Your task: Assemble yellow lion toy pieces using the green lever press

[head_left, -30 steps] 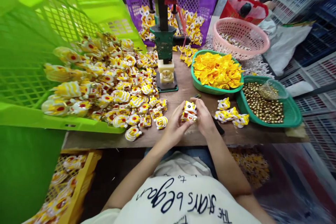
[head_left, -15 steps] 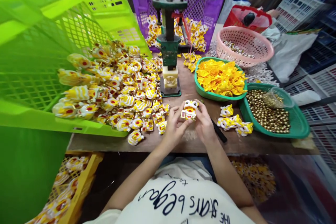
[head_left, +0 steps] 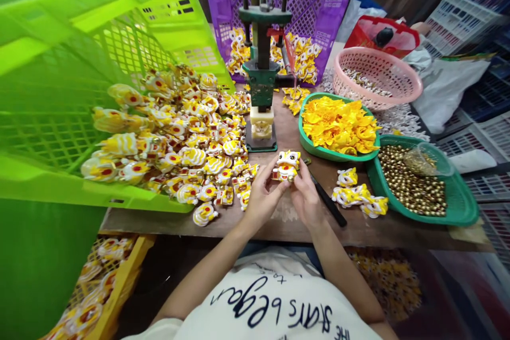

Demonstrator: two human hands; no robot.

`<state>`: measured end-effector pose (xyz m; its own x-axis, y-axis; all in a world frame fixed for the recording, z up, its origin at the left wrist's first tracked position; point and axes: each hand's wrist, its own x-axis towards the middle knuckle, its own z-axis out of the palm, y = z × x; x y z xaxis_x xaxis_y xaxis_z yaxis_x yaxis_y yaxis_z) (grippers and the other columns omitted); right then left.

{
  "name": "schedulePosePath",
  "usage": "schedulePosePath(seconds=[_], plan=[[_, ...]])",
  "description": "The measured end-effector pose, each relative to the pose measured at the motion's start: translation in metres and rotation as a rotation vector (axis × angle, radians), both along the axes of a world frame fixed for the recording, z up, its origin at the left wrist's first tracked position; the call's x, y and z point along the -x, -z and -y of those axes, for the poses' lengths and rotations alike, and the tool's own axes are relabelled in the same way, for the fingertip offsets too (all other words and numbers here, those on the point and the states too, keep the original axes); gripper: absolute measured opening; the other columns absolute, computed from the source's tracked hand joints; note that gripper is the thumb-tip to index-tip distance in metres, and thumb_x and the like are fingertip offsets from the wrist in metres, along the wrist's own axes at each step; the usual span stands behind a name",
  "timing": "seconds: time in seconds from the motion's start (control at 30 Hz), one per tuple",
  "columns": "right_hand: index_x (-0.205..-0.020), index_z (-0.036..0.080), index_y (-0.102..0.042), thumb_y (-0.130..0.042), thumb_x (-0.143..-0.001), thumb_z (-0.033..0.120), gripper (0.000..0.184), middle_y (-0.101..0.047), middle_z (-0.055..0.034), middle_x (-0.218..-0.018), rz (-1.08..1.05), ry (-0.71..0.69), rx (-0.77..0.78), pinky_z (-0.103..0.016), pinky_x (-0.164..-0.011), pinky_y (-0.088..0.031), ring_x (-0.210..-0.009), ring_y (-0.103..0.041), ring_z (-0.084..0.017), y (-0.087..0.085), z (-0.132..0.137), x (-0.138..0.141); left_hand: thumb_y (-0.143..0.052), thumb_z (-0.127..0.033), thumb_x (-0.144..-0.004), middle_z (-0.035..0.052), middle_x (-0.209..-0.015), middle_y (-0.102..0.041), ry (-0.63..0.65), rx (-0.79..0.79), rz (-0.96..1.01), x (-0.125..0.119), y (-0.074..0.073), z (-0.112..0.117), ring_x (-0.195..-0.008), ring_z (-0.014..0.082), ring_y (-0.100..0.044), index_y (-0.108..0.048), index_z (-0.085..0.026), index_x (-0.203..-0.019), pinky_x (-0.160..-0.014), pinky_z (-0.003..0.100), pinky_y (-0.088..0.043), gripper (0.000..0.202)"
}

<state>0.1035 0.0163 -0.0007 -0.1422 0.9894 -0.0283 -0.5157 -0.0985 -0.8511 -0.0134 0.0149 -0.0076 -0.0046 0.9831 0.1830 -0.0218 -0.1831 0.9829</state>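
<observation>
Holding figurine (head_left: 286, 166), brown tabletop (head_left: 229, 222) (purple crate (head_left: 319, 2) behind)

The figurine (head_left: 286, 166) looks glossy plastic, the beads (head_left: 412, 183) shiny metal, the tabletop (head_left: 159, 222) worn, matt wood

A purple crate (head_left: 319, 8) stood at the back of the tabletop (head_left: 366, 231). To its right, a red bag (head_left: 360, 34) sat behind a pink basket (head_left: 353, 87), with a white sack (head_left: 450, 90) farther right.

figurine (head_left: 287, 163) before press (head_left: 262, 85), beads (head_left: 412, 183) right
</observation>
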Motion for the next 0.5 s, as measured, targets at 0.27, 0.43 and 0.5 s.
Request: schedulePosePath(seconds=[0.27, 0.43, 0.5], plan=[[-0.137, 0.029, -0.044, -0.071, -0.08, 0.04, 0.064, -0.054, -0.0075, -0.142, 0.067, 0.046, -0.015, -0.041, -0.111, -0.044, -0.13, -0.054, -0.022, 0.016, -0.017, -0.002, -0.066, -0.033, -0.087, 0.0065, -0.11, -0.046, -0.116, -0.053, -0.27, 0.01, 0.005, -0.002, -0.108, 0.0218, -0.049, -0.054, -0.029, -0.139, -0.101, 0.038, -0.043, 0.053], [-0.131, 0.021, -0.047, -0.072, -0.079, 0.037, 0.06, -0.058, -0.0127, -0.133, 0.483, 0.165, -0.186, -0.042, -0.109, -0.043, -0.122, -0.058, -0.023, 0.022, -0.063, 0.011, -0.056, -0.027, -0.088, 0.0072, -0.114, -0.053, -0.236, 0.041, -0.021, 0.042, 0.001, -0.066, -0.108, 0.0203, -0.054, -0.054, -0.024, -0.129, -0.097, 0.034, -0.045, 0.042], [-0.132, 0.015, -0.047, -0.069, -0.08, 0.03, 0.058, -0.058, -0.017, -0.131, 0.749, 0.174, -0.281, -0.044, -0.109, -0.042, -0.121, -0.057, -0.026, 0.024, -0.083, 0.023, -0.048, -0.024, -0.089, 0.0073, -0.109, -0.057, -0.299, 0.123, 0.104, 0.059, -0.005, -0.109, -0.096, 0.0168, -0.057, -0.051, -0.02, -0.127, -0.086, 0.03, -0.048, 0.039]])
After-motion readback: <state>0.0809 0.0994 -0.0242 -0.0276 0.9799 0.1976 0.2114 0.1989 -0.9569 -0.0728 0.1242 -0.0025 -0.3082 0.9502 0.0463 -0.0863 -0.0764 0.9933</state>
